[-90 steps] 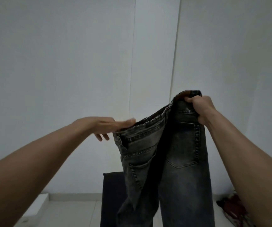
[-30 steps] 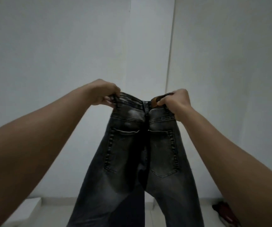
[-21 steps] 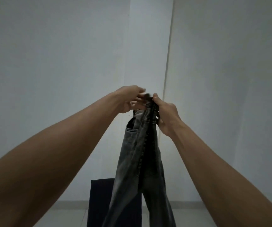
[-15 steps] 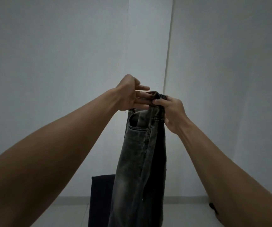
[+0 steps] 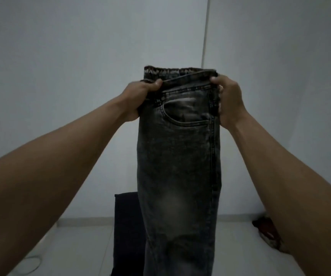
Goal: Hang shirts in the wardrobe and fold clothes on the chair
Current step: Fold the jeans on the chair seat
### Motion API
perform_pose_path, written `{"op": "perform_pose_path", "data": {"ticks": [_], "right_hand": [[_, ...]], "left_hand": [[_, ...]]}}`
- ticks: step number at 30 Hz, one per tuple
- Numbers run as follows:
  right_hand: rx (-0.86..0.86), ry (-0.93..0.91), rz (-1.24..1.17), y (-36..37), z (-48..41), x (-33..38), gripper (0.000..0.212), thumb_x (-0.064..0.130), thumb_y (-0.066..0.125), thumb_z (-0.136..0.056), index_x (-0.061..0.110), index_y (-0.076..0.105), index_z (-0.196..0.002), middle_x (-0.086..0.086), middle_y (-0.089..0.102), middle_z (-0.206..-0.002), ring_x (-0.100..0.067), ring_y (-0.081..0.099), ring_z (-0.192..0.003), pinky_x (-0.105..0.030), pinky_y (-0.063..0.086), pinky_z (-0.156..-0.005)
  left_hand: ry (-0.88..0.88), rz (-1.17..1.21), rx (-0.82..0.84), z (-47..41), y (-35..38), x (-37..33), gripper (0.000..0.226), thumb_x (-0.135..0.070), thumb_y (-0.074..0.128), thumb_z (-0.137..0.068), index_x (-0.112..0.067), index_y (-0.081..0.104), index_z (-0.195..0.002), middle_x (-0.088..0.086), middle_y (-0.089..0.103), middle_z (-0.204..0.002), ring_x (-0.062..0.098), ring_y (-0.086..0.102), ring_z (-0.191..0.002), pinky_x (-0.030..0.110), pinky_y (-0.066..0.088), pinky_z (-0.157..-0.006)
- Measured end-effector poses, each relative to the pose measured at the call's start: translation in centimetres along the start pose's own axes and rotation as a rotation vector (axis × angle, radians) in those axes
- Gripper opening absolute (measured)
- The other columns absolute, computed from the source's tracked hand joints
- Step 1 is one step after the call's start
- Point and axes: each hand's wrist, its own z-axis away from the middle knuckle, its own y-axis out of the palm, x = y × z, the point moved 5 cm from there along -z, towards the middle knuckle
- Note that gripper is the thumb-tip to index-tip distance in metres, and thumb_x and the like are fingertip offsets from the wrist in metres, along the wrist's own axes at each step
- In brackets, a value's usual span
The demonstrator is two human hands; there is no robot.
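1. Gripping the left edge of the waistband [image 5: 182,76] of the washed grey jeans [image 5: 178,156], the left hand [image 5: 140,98] lays its thumb across the front of the band and curls its fingers behind the denim
2. The right hand [image 5: 229,102] holds the opposite edge the same way: thumb on the front of the band, fingers wrapped round the side seam and hidden behind it
3. Both bare forearms reach forward and up, with the hands roughly level and the garment's width between them
4. The jeans hang straight down between the hands, folded lengthwise so one leg lies over the other; a curved front pocket and a rivet face the camera, and the inside of the waistband shows above the front edge
5. The legs run off the bottom of the view, so the hems cannot be seen
6. Low behind the denim stands a dark chair [image 5: 126,226], partly covered by the jeans
7. On the pale floor [image 5: 238,248], a reddish crumpled cloth [image 5: 266,232] lies near the right wall, and a thin cable [image 5: 30,265] loops at lower left
8. Plain white walls [image 5: 80,56] meet in a corner above the right hand
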Motion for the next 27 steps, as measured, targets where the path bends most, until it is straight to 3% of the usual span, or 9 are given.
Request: {"op": "perform_pose_path", "data": {"ticks": [3,6,9,12,16,19,22,24,27], "right_hand": [[0.188,0.073,0.073,-0.6,1.6,-1.9,0.048,0.034,0.059,-0.097,-0.002,0.063,-0.129,-0.024,0.066,-0.128,-0.039,0.065,-0.118,-0.046,0.054,-0.098],[0.118,0.189,0.178,-1.8,2.8,-4.5,0.042,0.018,0.064,-0.095,-0.005,0.062,-0.130,-0.019,0.071,-0.121,-0.033,0.070,-0.109,-0.043,0.057,-0.093],[-0.013,0.101,0.060,-1.9,2.0,-4.4,0.034,0.013,0.062,-0.097,-0.005,0.065,-0.125,-0.018,0.073,-0.118,-0.034,0.071,-0.106,-0.047,0.057,-0.095],[-0.047,0.012,-0.020,-1.3,1.3,-3.0,0.032,0.015,0.059,-0.100,-0.003,0.065,-0.125,-0.016,0.072,-0.121,-0.032,0.070,-0.110,-0.045,0.057,-0.095],[0.036,-0.017,0.018,-0.1,1.4,-1.5,0.040,0.026,0.063,-0.099,-0.001,0.063,-0.128,-0.014,0.072,-0.122,-0.030,0.070,-0.111,-0.042,0.056,-0.097],[0.130,-0.007,0.160,1.2,1.4,-1.0,0.034,0.016,0.067,-0.096,-0.001,0.065,-0.124,-0.018,0.071,-0.122,-0.033,0.070,-0.110,-0.043,0.057,-0.096],[-0.044,0.013,0.085,0.7,0.8,-0.8,0.030,0.008,0.071,-0.091,-0.005,0.069,-0.118,-0.021,0.074,-0.112,-0.034,0.074,-0.095,-0.044,0.061,-0.083],[-0.074,0.091,0.025,0.3,0.9,-1.1,0.034,0.015,0.070,-0.092,-0.003,0.069,-0.121,-0.019,0.075,-0.111,-0.034,0.074,-0.097,-0.043,0.062,-0.081],[0.083,0.265,0.026,0.8,2.1,-2.6,0.045,0.040,0.061,-0.096,0.006,0.068,-0.125,-0.016,0.072,-0.120,-0.033,0.070,-0.109,-0.042,0.059,-0.090]], "left_hand": [[0.036,0.128,-0.042,0.0,0.4,-1.7,0.040,-0.025,0.055,-0.101,0.000,0.060,-0.131,0.020,0.069,-0.120,0.033,0.071,-0.104,0.038,0.060,-0.074],[0.068,0.071,-0.028,0.5,0.9,-2.9,0.044,-0.032,0.053,-0.102,0.000,0.060,-0.132,0.018,0.071,-0.118,0.031,0.072,-0.101,0.036,0.060,-0.073],[0.122,-0.019,0.032,1.4,1.2,-3.9,0.058,-0.051,0.055,-0.096,-0.004,0.063,-0.128,0.010,0.074,-0.110,0.019,0.075,-0.088,0.027,0.059,-0.069],[0.022,-0.334,0.116,1.8,-0.1,-2.7,0.070,-0.070,0.062,-0.081,-0.019,0.063,-0.129,-0.001,0.069,-0.122,0.016,0.068,-0.108,0.035,0.055,-0.093],[0.023,-0.186,-0.007,0.6,-1.7,-1.7,0.052,-0.042,0.074,-0.086,-0.007,0.066,-0.124,0.007,0.074,-0.115,0.023,0.071,-0.106,0.038,0.057,-0.091],[-0.001,-0.075,-0.023,0.4,-1.8,-2.3,0.053,-0.048,0.067,-0.090,-0.010,0.065,-0.127,0.008,0.073,-0.118,0.026,0.070,-0.110,0.035,0.059,-0.082],[-0.070,-0.149,0.130,1.4,-1.5,-2.6,0.056,-0.059,0.057,-0.087,-0.016,0.067,-0.121,0.006,0.072,-0.117,0.021,0.071,-0.105,0.034,0.058,-0.087],[-0.117,-0.239,0.130,1.9,-1.5,-2.6,0.039,-0.048,0.057,-0.094,-0.015,0.065,-0.113,0.004,0.074,-0.106,0.016,0.074,-0.089,0.029,0.056,-0.077],[-0.153,-0.248,0.021,1.3,-2.1,-2.2,0.028,-0.039,0.058,-0.097,-0.015,0.064,-0.109,0.003,0.075,-0.092,0.017,0.073,-0.078,0.030,0.055,-0.073]]}}
